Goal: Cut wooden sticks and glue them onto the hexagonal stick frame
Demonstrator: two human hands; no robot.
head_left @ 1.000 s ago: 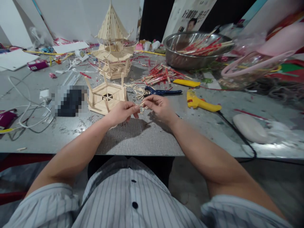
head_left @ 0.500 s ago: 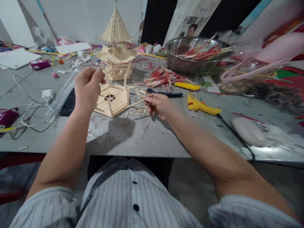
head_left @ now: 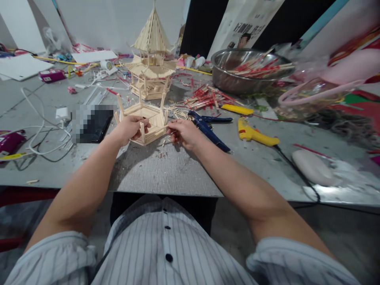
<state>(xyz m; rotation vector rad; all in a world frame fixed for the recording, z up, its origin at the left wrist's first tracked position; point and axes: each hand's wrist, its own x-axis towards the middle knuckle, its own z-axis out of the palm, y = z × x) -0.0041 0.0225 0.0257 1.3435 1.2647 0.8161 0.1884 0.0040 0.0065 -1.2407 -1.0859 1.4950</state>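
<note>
A hexagonal base of thin wooden sticks (head_left: 154, 136), with upright posts at its corners, lies on the table in front of me. My left hand (head_left: 129, 128) reaches over its front left side, fingers closed near a front post (head_left: 142, 132); what they pinch is hidden. At the right corner, my right hand (head_left: 184, 134) is closed in a pinch on a thin wooden stick (head_left: 164, 128) along the base's front right wall. Behind the base stands a tiered pagoda model (head_left: 152, 65) of the same sticks.
Blue pliers (head_left: 208, 130), a yellow cutter (head_left: 237, 109) and a yellow glue gun (head_left: 257, 134) lie to the right. Red-tipped sticks (head_left: 204, 98) are heaped near a metal bowl (head_left: 252, 81). Left are a dark phone (head_left: 101, 124) and a white charger (head_left: 63, 114) with its cable.
My left hand has come down from the air to the base. The right hand has moved slightly left with the stick, bringing it against the base's wall. The view has shifted a little.
</note>
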